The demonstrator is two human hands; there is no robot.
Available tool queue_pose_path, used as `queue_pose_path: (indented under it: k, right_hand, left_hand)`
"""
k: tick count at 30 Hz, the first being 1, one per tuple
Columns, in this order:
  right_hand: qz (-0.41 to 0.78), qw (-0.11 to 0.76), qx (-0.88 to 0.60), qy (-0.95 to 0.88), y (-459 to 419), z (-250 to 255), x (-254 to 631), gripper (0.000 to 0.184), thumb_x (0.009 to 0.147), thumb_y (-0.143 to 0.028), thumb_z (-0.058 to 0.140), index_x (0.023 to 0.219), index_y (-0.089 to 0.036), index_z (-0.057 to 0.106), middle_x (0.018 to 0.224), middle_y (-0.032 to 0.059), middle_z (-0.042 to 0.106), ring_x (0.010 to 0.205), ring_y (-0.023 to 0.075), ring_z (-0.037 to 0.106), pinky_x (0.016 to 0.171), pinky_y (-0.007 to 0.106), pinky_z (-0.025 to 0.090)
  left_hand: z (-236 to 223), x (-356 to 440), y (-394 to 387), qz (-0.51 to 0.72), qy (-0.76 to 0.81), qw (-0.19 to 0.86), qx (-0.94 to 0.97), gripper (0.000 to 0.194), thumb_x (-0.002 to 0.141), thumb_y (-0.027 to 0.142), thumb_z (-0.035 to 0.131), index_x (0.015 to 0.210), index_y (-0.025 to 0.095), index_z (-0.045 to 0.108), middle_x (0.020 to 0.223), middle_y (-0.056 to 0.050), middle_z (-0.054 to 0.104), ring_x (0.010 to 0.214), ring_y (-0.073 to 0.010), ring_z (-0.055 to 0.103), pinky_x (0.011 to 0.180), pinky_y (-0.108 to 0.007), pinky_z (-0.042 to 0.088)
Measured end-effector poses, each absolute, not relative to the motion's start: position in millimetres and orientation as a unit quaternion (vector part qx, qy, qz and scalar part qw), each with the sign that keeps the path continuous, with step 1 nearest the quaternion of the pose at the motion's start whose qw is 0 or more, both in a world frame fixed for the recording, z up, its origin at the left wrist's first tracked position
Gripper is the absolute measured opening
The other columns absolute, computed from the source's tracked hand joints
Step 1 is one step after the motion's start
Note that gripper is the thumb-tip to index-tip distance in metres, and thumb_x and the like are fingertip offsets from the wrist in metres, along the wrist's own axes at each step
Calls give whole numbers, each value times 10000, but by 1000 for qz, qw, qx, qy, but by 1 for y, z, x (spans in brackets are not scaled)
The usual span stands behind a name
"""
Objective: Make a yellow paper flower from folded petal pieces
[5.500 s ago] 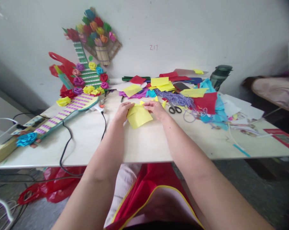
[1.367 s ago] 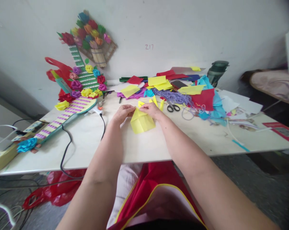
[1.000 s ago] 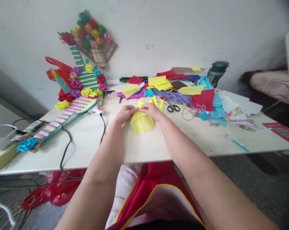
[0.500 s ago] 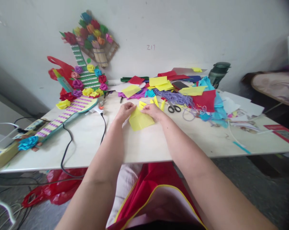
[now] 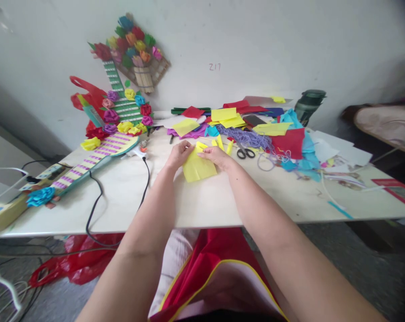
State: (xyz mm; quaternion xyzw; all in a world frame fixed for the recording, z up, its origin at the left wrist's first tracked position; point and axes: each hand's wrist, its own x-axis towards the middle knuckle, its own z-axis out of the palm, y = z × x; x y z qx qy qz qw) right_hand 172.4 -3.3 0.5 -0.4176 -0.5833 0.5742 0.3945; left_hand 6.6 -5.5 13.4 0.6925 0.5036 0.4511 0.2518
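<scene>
A folded yellow paper sheet (image 5: 198,167) lies on the pale table (image 5: 202,201) in front of me. My left hand (image 5: 179,153) pinches its upper left corner with closed fingers. My right hand (image 5: 217,156) pinches the upper right part, fingers pressed on the fold. Small yellow paper strips (image 5: 222,144) lie just beyond my hands.
Black-handled scissors (image 5: 244,153) lie right of my hands. A heap of coloured paper (image 5: 283,138) and purple yarn (image 5: 245,136) covers the far right. A paper-flower guitar craft (image 5: 98,147) and a glue gun with black cable (image 5: 143,156) lie left. A dark green bottle (image 5: 308,105) stands by the wall.
My fingers have kept working the top edge of the yellow paper; the fold there has shifted a little. The view has drifted slightly.
</scene>
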Motion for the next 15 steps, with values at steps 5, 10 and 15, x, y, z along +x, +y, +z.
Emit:
queue_pose_path:
  k: [5, 10, 15]
  right_hand:
    - [580, 368, -428, -588, -7, 1, 169, 299, 530, -339, 783, 609, -155, 562, 594, -3, 603, 576, 134, 568, 558, 251, 447]
    - [494, 389, -465, -623, -10, 6, 167, 382, 528, -333, 761, 506, -177, 413, 472, -70, 420, 494, 81, 443, 506, 224, 346]
    - [454, 391, -470, -648, -6, 2, 164, 400, 559, -362, 712, 501, -189, 356, 473, -79, 348, 481, 64, 376, 488, 219, 274]
  left_hand:
    - [5, 7, 1, 438, 474, 247, 722, 224, 730, 381, 548, 654, 175, 501, 489, 49, 395, 467, -80, 337, 451, -211, 244]
    - [3, 5, 4, 438, 492, 236, 715, 266, 706, 428, 587, 677, 170, 528, 475, 46, 415, 462, -80, 344, 443, -210, 223]
    - [5, 6, -1, 433, 482, 292, 703, 351, 629, 444, 671, 586, 169, 458, 491, 50, 388, 469, -66, 341, 435, -199, 215]
